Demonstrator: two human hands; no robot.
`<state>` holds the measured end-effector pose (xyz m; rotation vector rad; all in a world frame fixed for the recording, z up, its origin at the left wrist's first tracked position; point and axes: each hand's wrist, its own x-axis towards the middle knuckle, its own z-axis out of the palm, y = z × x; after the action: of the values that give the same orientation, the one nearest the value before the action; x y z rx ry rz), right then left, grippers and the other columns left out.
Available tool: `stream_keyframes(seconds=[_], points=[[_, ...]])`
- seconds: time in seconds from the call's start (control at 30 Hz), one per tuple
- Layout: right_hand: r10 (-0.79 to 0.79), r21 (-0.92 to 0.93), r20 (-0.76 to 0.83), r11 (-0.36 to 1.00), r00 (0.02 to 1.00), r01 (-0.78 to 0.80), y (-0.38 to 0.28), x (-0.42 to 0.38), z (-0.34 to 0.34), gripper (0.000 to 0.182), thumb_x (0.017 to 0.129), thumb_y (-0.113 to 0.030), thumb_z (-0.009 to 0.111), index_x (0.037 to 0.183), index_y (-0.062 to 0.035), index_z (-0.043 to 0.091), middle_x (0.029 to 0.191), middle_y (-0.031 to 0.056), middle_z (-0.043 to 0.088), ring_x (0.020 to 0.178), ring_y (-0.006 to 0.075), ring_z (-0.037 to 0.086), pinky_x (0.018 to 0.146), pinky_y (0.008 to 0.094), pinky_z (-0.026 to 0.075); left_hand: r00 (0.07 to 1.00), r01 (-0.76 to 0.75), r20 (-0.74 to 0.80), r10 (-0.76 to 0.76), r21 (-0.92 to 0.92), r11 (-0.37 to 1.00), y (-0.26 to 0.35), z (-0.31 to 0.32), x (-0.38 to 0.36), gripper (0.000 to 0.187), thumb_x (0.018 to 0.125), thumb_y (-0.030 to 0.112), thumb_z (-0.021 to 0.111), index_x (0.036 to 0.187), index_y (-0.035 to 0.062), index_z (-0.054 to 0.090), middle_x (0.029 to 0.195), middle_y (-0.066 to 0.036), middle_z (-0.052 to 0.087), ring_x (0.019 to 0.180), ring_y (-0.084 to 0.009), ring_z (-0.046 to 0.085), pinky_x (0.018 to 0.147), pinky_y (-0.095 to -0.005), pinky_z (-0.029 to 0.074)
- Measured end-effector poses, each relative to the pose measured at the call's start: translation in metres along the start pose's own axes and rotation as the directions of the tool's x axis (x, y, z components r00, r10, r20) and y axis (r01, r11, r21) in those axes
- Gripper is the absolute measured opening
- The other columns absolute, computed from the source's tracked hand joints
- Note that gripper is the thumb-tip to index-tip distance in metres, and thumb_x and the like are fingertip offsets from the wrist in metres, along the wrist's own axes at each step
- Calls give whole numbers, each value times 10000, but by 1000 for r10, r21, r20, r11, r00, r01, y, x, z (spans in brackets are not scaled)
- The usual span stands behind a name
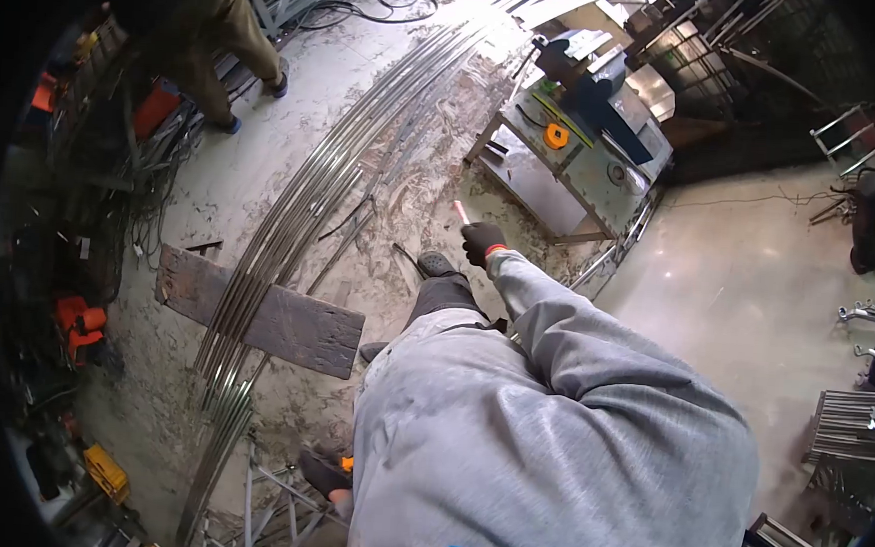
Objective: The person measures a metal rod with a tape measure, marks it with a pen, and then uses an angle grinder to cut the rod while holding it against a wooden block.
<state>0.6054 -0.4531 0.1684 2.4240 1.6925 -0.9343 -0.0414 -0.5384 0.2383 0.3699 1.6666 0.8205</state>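
My right hand (481, 242), in a dark glove with a red cuff, is closed around a short white-and-pink stick (460, 212) that looks like a marker or chalk. The stick points up and away from the fist. My left hand (323, 474) hangs low at my left side, also in a dark glove. A small orange patch (348, 464) shows beside it, partly hidden by my grey sleeve and body. The left fingers are too dark to make out. Long metal bars (297, 200) run across the floor to my left, over a worn board (309, 331).
A metal work table (603, 183) with an orange tape measure (556, 136) on it stands ahead right. Another person's legs (234, 35) are at the upper left. Loose metal lengths (273, 509) lie near my left hand. Tools and racks (857, 425) line the right side.
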Motion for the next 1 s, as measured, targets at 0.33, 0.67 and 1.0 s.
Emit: stream_keyframes(seconds=[0.33, 0.67, 1.0], points=[[318, 283, -74, 916, 945, -286, 191, -14, 63, 152, 836, -250, 678, 748, -131, 645, 767, 82, 657, 696, 352, 647, 595, 478, 490, 20, -954, 661, 750, 238, -184, 360, 587, -42, 383, 1091, 395, 564, 1356, 131, 647, 1150, -33, 726, 976, -182, 685, 857, -321, 553], [711, 891, 332, -453, 620, 42, 319, 116, -20, 288, 1031, -246, 591, 1295, -131, 603, 1049, 109, 751, 919, 316, 745, 674, 484, 567, 72, -818, 788, 611, 397, -416, 432, 755, 0, 383, 1086, 357, 578, 1369, 109, 647, 1186, -41, 724, 1030, -182, 678, 911, -328, 539], [394, 818, 408, 243, 823, -522, 289, 80, 35, 334, 975, -343, 661, 1070, -25, 706, 907, 120, 714, 809, 262, 739, 624, 422, 554, 102, -812, 779, 619, 425, -400, 414, 761, 7, 384, 1081, 319, 592, 1382, 87, 648, 1222, -49, 722, 1083, -182, 672, 965, -335, 525]])
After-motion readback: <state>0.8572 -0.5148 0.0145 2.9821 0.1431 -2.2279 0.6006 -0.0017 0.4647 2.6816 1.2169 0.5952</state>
